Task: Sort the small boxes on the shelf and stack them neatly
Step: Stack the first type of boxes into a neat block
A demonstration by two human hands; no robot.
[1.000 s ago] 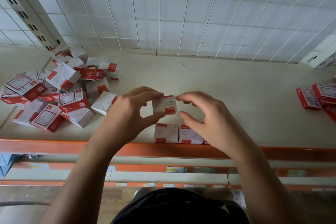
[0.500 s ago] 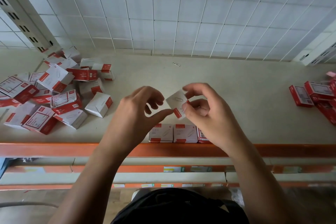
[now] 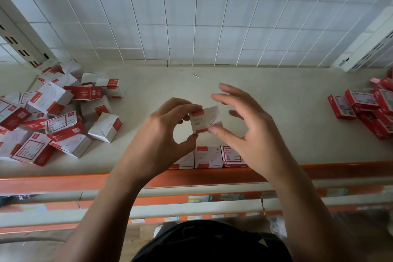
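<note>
Just above the middle of the shelf (image 3: 276, 91), a small white box (image 3: 205, 119) with red bands is held in the air, tilted, its printed face turned up toward the camera. The left hand (image 3: 161, 134) has it in a pinching grip, thumb under the lower left corner and fingertips on the upper left edge. That leaves most of the face bare, probably so the print can be read and the box squared up. The right hand (image 3: 251, 132) has only its thumb against the lower right corner, with its fingers spread wide and clear of the box; it steadies rather than holds.

Directly below, a row of boxes (image 3: 208, 156) stands side by side, touching, along the front edge of the shelf just behind the orange rail (image 3: 53, 183). They seem to be the start of the neat stack, and the held box looks meant to join them, on top or alongside.

To the left a loose heap (image 3: 59, 117) of similar white-and-red boxes lies at all angles, apparently unsorted. Well apart on the right sits a group of red boxes (image 3: 365, 108), perhaps a different kind kept separate. A lone paper clip (image 3: 196, 75) lies near the back.
</note>
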